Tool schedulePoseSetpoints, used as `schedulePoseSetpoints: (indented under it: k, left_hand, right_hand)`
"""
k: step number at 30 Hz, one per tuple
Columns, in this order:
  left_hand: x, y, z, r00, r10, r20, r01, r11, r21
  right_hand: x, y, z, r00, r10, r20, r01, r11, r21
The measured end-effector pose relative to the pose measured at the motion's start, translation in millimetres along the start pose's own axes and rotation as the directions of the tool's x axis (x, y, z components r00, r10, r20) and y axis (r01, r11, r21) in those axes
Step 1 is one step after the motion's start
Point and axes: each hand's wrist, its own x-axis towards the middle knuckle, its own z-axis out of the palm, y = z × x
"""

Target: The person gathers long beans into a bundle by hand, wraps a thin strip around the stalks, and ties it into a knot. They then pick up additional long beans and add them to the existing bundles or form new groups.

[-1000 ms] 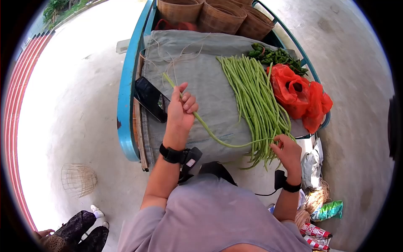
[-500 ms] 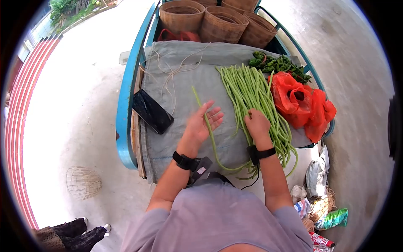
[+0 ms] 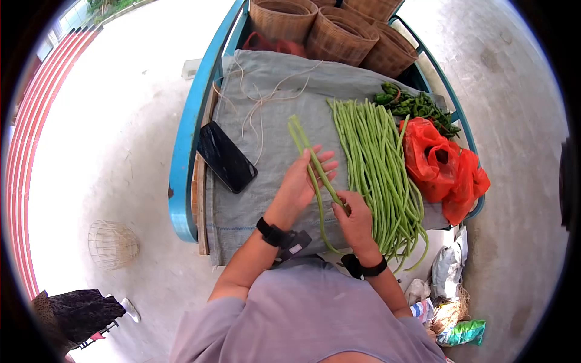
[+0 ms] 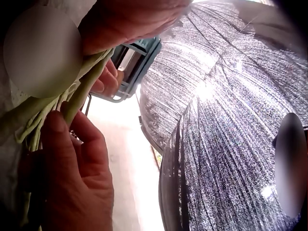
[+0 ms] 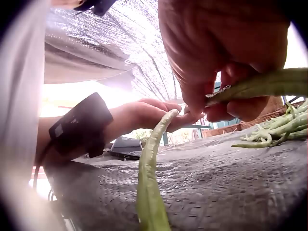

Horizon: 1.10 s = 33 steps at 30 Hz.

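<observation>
In the head view my left hand [image 3: 296, 184] holds the upper ends of green long beans [image 3: 298, 134] under its thumb, its other fingers fairly straight beneath. One bean's tail curves down towards my shirt. My right hand [image 3: 356, 221], just beside it, pinches a second bean between thumb and fingers. That pinch also shows in the left wrist view, with the right hand [image 4: 79, 168] below the stalks. In the right wrist view a bean [image 5: 150, 187] hangs from the left hand [image 5: 139, 115]. Right of both hands lies a wide bunch of long beans [image 3: 375, 163] on grey cloth [image 3: 272, 212].
A black phone [image 3: 227, 158] and loose strings [image 3: 261, 103] lie on the cloth's left. Red plastic bags [image 3: 433, 160] and dark green peppers [image 3: 417, 109] sit beyond the bunch. Woven baskets [image 3: 342, 36] stand at the back, inside the blue cart rail [image 3: 192, 151]. Another person's leg [image 3: 91, 314] shows lower left.
My right hand went from the hanging bean's tail to the bunch, then back towards the left hand with another bean. My left hand moved right, away from the phone, still holding its bean.
</observation>
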Motion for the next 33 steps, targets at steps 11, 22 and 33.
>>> schedulePoseSetpoints:
  k: [11, 22, 33]
  left_hand:
    - [14, 3, -11, 0.992, 0.058, 0.108, -0.050, 0.996, -0.075]
    - [43, 18, -1, 0.996, 0.086, -0.039, -0.090, 0.990, -0.109]
    - [53, 19, -34, 0.998, 0.063, 0.010, -0.051, 0.888, -0.456]
  right_hand:
    - [-3, -6, 5, 0.997, 0.065, 0.045, -0.068, 0.995, 0.069]
    - [-28, 11, -27, 0.970, 0.240, 0.038, -0.234, 0.965, -0.116]
    - [-70, -24, -124, 0.948, 0.310, -0.066, -0.316, 0.944, -0.096]
